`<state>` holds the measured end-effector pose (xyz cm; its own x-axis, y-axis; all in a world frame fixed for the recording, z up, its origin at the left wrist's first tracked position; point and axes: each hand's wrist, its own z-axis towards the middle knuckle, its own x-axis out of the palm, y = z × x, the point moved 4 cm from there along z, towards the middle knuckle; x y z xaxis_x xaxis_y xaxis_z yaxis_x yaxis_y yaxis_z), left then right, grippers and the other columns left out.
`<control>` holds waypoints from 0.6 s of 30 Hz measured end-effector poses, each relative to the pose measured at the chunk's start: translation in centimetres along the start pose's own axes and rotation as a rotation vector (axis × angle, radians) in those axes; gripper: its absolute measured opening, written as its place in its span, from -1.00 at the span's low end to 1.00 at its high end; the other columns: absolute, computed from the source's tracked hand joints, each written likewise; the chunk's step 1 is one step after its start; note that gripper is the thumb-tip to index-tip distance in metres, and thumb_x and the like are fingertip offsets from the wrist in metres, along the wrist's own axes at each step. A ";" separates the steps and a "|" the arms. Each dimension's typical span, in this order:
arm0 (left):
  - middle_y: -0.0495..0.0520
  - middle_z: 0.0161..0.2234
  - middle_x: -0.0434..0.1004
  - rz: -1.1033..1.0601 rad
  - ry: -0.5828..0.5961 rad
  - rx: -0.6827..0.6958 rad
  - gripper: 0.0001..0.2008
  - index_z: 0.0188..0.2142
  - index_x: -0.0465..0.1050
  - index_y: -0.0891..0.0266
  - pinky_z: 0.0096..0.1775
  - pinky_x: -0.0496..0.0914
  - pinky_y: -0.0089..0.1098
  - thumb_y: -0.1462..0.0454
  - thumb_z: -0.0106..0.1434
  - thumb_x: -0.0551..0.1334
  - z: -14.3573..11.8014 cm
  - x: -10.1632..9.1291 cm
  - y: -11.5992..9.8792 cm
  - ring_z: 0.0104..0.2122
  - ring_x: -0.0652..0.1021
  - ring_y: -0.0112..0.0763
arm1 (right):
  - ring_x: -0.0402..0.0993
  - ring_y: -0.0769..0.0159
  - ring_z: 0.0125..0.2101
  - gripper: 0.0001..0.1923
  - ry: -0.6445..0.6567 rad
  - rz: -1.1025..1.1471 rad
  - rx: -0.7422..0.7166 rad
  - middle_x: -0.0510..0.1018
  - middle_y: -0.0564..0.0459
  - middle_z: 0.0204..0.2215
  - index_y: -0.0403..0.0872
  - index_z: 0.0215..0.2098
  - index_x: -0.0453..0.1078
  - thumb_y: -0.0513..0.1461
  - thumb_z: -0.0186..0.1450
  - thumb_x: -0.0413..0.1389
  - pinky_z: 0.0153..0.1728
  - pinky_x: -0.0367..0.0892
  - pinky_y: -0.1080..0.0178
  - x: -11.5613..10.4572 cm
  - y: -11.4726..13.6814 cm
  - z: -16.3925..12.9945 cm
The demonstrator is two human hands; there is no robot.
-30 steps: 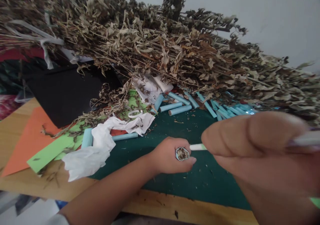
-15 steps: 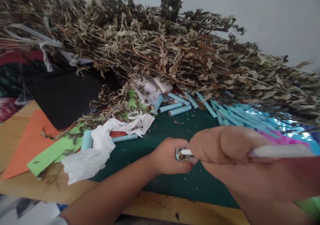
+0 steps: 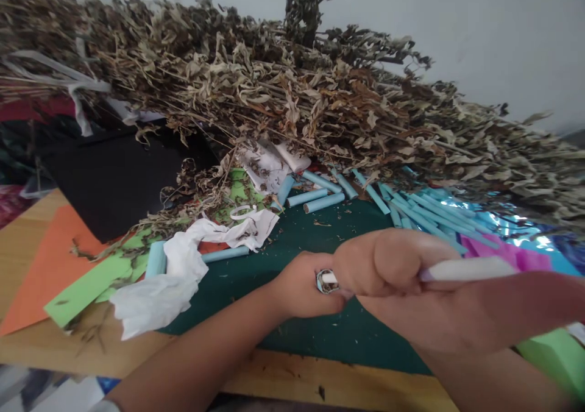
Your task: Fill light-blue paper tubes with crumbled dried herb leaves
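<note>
My left hand is closed around a light-blue paper tube, its open end facing me. Crumbled dried leaves show inside the rim. In a fist, my right hand grips a slim white stick, whose narrow tip goes into the tube's mouth. The two hands almost touch, and the rest of the tube is hidden in my left fingers. Both are above a dark green sheet sprinkled with leaf bits.
Dried leafy stalks are heaped along the back. Several light-blue paper tubes lie before them, with thinner blue rolls to the right. Crumpled white tissue, green paper strips, orange paper and a black panel are at left.
My right hand and the white stick have shifted a little left, toward the tube. My left hand keeps its grip on the tube. The whole view has shifted slightly.
</note>
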<state>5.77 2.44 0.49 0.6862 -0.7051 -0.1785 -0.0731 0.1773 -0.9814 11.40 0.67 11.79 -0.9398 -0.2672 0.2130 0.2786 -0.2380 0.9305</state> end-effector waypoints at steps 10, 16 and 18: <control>-0.06 -0.62 0.31 -0.009 -0.004 0.095 -0.88 -0.49 0.38 0.34 -0.56 0.20 -0.58 0.32 -0.06 0.15 0.0 0.2 0.0 -0.61 0.27 -0.59 | -0.06 0.47 -0.75 -0.40 -0.004 0.117 0.013 -0.05 0.19 -0.80 -0.10 -0.76 -0.06 0.22 0.01 -0.11 -0.72 -0.06 0.32 -1.3 -1.3 -0.3; -0.06 -0.60 0.30 -0.045 -0.022 0.123 -0.89 -0.50 0.36 0.33 -0.55 0.22 -0.57 0.32 -0.08 0.15 -0.1 0.1 0.0 -0.59 0.28 -0.59 | -0.06 0.47 -0.75 -0.40 0.007 0.105 0.022 -0.03 0.18 -0.81 -0.10 -0.76 -0.07 0.23 0.00 -0.10 -0.72 -0.04 0.32 -1.0 -0.8 -0.3; -0.10 -0.65 0.26 -0.056 -0.025 0.093 -0.92 -0.57 0.33 0.33 -0.58 0.18 -0.58 0.32 -0.10 0.16 0.0 0.0 0.0 -0.63 0.25 -0.62 | -0.06 0.47 -0.75 -0.39 0.017 0.127 0.034 -0.05 0.18 -0.80 -0.11 -0.76 -0.10 0.23 -0.01 -0.11 -0.71 -0.01 0.32 -0.8 -0.6 -0.3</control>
<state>5.73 2.43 0.46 0.7053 -0.6986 -0.1202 0.0331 0.2018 -0.9789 12.04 0.73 10.96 -0.8940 -0.3089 0.3246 0.3876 -0.1698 0.9060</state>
